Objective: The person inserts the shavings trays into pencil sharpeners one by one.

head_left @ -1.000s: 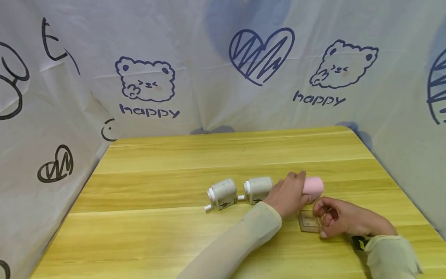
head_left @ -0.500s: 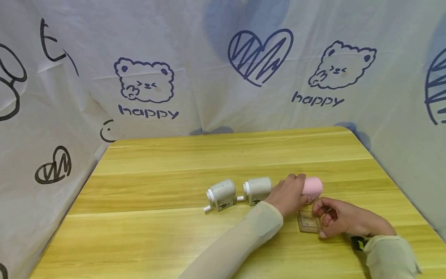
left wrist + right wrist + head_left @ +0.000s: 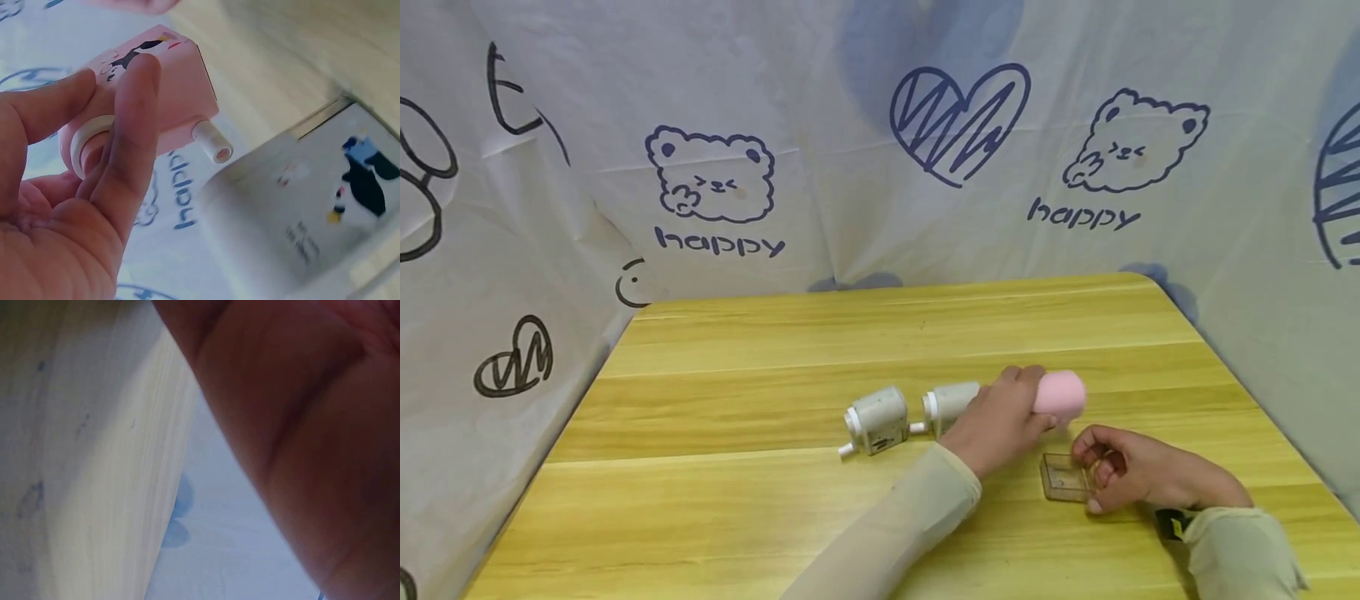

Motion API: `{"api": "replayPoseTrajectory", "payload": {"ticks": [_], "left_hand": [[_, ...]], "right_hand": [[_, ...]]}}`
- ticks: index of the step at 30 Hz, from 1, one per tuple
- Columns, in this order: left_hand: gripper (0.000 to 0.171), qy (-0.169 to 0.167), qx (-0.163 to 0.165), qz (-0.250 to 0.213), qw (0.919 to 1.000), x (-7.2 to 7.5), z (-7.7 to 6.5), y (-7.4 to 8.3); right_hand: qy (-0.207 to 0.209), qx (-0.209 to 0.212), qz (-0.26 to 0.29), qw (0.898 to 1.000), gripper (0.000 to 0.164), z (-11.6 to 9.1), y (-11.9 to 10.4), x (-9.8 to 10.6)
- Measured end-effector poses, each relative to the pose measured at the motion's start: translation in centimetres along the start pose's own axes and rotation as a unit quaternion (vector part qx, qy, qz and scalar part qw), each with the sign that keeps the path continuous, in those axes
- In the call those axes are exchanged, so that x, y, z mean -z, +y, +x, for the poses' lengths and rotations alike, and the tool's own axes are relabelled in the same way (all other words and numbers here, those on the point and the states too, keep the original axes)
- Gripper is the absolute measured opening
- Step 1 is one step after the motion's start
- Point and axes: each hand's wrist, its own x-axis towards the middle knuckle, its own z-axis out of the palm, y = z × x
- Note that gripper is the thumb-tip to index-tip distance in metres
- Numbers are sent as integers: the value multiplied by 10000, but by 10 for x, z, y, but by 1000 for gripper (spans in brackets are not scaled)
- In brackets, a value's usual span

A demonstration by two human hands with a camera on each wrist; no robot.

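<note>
My left hand [image 3: 1000, 417] grips a pink hand-crank pencil sharpener [image 3: 1060, 395], held up off the table. In the left wrist view, fingers and thumb close round the pink pencil sharpener [image 3: 181, 87], whose short white crank knob points down to the right; a cartoon picture marks its side. My right hand [image 3: 1138, 468] pinches the right end of a small see-through brown drawer [image 3: 1063, 482] on the table, just in front of the pink sharpener. The right wrist view has only a dark, close part of the right hand [image 3: 300, 437]; the drawer is out of sight there.
Two light-grey pencil sharpeners with white crank knobs lie left of the hands: a left one [image 3: 883, 419] and a right one [image 3: 947, 406], partly behind the left hand. The wooden table [image 3: 700, 483] is backed by a white printed cloth [image 3: 842, 167].
Over the last half second, my left hand has lifted the pink pencil sharpener and drawn it slightly left, away from the drawer. The right hand and the drawer have stayed put.
</note>
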Motion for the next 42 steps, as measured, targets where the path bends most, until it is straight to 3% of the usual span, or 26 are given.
{"api": "replayPoseTrajectory", "payload": {"ticks": [7, 12, 18, 30, 42], "left_hand": [[49, 202, -400, 140, 9989, 23, -30, -2], [49, -41, -713, 214, 9972, 35, -50, -7], [43, -449, -660, 347, 9962, 40, -65, -12], [34, -517, -428, 728, 9951, 29, -76, -24], [39, -635, -80, 819, 9946, 31, -78, -25]], "right_hand": [[-34, -58, 234, 9997, 47, 1, 1, 1], [-9, -29, 372, 9993, 50, 2, 2, 1], [35, -34, 44, 10000, 47, 1, 1, 2], [76, -22, -202, 9998, 48, 1, 0, 0], [76, 20, -217, 9997, 47, 1, 0, -1]]}}
